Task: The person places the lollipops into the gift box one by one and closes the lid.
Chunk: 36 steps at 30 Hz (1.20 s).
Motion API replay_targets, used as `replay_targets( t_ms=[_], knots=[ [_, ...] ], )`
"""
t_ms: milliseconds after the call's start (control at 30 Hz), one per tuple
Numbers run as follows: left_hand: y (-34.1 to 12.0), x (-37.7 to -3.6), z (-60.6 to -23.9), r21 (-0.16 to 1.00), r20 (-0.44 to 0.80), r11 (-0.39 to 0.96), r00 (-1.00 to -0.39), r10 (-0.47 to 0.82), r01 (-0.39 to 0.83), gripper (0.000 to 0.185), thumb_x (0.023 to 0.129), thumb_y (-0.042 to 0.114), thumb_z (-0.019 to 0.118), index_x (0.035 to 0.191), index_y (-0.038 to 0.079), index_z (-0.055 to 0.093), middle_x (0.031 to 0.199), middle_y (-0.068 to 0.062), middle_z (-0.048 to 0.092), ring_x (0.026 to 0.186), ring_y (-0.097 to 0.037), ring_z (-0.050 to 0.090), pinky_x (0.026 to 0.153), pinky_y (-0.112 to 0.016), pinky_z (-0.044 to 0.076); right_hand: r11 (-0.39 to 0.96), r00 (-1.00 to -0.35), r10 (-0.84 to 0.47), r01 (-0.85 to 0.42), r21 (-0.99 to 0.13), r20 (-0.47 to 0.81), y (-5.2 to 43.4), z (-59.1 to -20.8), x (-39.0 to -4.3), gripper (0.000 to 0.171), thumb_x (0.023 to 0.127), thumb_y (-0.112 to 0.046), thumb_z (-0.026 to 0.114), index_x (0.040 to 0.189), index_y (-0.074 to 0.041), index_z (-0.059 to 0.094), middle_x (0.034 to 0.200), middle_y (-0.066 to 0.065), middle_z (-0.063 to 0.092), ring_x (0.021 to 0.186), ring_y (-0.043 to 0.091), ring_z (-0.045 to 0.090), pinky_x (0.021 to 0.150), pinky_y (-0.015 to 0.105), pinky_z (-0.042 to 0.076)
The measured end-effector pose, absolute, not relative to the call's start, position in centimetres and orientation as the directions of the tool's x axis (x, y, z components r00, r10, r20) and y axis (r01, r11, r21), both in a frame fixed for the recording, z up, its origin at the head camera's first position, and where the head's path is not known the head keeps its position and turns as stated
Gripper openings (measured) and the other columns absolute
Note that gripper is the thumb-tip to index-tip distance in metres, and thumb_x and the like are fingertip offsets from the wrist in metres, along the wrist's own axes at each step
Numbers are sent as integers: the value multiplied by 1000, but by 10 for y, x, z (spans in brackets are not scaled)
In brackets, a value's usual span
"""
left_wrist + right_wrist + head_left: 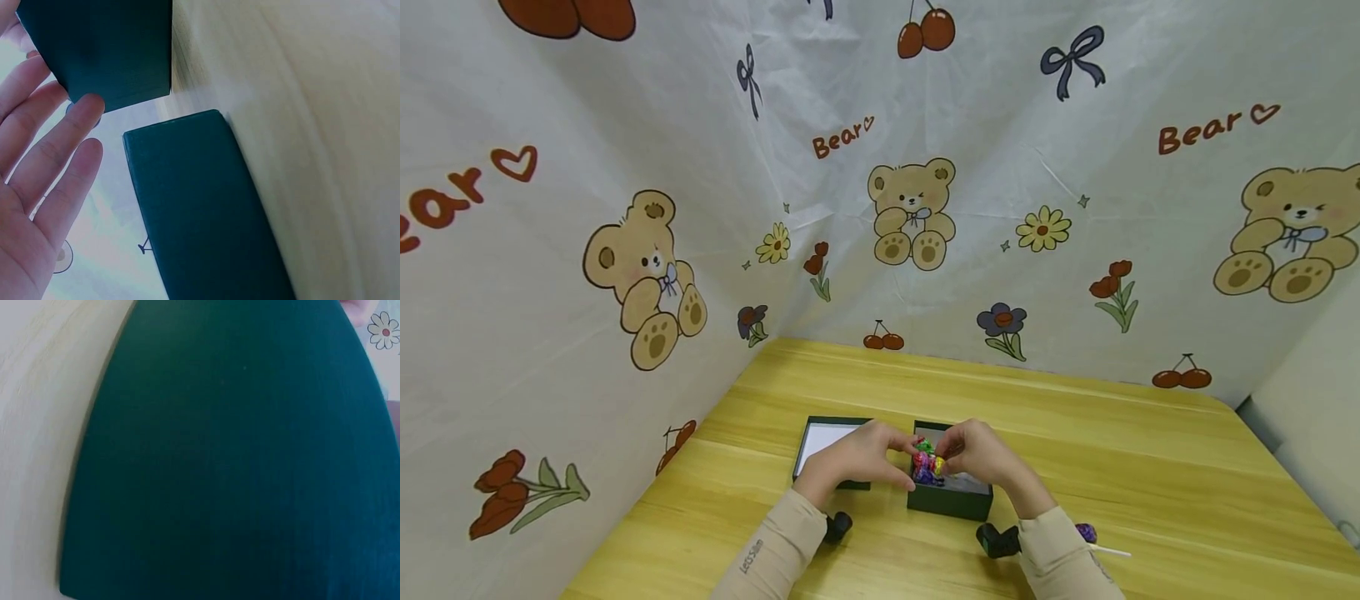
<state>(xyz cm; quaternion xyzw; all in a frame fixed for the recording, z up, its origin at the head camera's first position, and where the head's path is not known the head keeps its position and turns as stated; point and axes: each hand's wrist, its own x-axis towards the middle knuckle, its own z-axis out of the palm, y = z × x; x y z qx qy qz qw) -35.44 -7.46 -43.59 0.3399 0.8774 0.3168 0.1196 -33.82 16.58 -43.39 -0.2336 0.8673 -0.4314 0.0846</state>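
Observation:
Several wrapped lollipops (925, 467), in red, green, yellow and purple foil, are bunched at the left side of a dark green box (951, 502). My left hand (868, 454) is at the box's left side, thumb and forefinger spread either side of the bunch. In the left wrist view its other fingers (65, 147) are nearly straight beside the green box wall (119, 53). Reaching in over the box, my right hand (981, 454) has bent fingers and pinches at the yellow-wrapped lollipop. The right wrist view is mostly filled by the green box wall (231, 456).
Left of the box lies a shallow green tray-like lid (820, 433) with a white inside, partly behind my left hand. A purple-wrapped lollipop (1086, 532) with a white stick lies by my right sleeve. Bear-printed cloth (910, 300) walls the wooden table (1150, 467) at back and left.

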Motion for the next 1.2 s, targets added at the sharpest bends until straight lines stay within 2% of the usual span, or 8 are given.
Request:
replay_targets(
  t_ms=[200, 533, 800, 933, 1100, 1200],
  knots=[
    [-73, -355, -434, 630, 2, 569, -734, 679, 528, 51, 80, 42, 84, 124, 20, 70, 140, 7, 62, 126, -13, 59, 101, -34, 52, 505, -881, -473, -298, -810, 29, 164, -434, -340, 23, 82, 18, 66, 103, 9, 63, 90, 17, 74, 77, 24, 73, 66, 36, 60],
    [-75, -353, -430, 622, 19, 561, -727, 686, 546, 45, 81, 39, 83, 120, 18, 73, 146, 6, 57, 128, -15, 58, 103, -34, 52, 556, -901, -431, -297, -776, 36, 154, -436, -340, 19, 80, 18, 67, 93, 5, 64, 88, 17, 75, 72, 20, 72, 57, 30, 55],
    [-72, -351, -432, 621, 4, 578, -739, 674, 530, 49, 81, 39, 84, 122, 17, 72, 140, 5, 63, 126, -15, 60, 102, -34, 52, 566, -907, -419, -282, -775, 25, 156, -437, -336, 19, 80, 21, 65, 89, 4, 68, 89, 16, 74, 75, 22, 73, 62, 35, 59],
    [-71, -350, -432, 620, 5, 582, -744, 668, 527, 50, 80, 40, 84, 123, 16, 71, 136, 4, 65, 125, -15, 60, 101, -34, 53, 604, -902, -430, -321, -730, 41, 156, -437, -337, 17, 80, 17, 69, 86, 1, 72, 86, 12, 74, 73, 18, 71, 60, 33, 58],
    [-72, -350, -432, 628, 9, 576, -745, 667, 523, 50, 81, 39, 84, 124, 17, 71, 140, 3, 63, 125, -15, 60, 101, -35, 53, 636, -897, -436, -361, -682, 67, 155, -436, -337, 10, 78, 10, 77, 80, 1, 74, 78, 9, 73, 68, 14, 66, 60, 30, 56],
    [-72, -349, -433, 634, 9, 576, -749, 662, 516, 49, 81, 39, 84, 123, 18, 71, 139, 3, 64, 125, -16, 61, 100, -36, 53, 644, -900, -430, -359, -676, 68, 154, -437, -336, 10, 77, 10, 76, 78, 0, 74, 76, 8, 72, 67, 14, 66, 61, 31, 56]
  ],
)
